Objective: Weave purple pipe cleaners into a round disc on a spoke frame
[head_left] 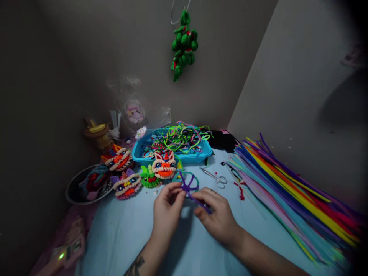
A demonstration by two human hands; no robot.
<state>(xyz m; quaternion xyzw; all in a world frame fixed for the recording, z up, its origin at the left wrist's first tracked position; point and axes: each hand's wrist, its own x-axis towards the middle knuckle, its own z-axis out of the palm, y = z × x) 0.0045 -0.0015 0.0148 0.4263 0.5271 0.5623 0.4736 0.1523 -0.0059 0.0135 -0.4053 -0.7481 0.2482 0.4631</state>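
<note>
A purple pipe-cleaner piece (186, 187), with arms spreading from its middle and a teal ring around them, is held up over the table. My left hand (169, 205) pinches its left side between thumb and fingertips. From its lower right a purple strand runs into my right hand (214, 212), whose curled fingers are closed on that strand. Just behind my hands stand fuzzy lion heads: an orange and cream one (164, 166), a green one (149, 177) and a purple-eared one (127, 184).
Scissors (217, 178) lie right of my hands. A blue tray (172, 158) of tangled pipe cleaners stands behind. Long coloured pipe cleaners (276, 172) spread at the right. A metal bowl (75, 191) sits left, and green yarn-like figures (184, 48) hang above.
</note>
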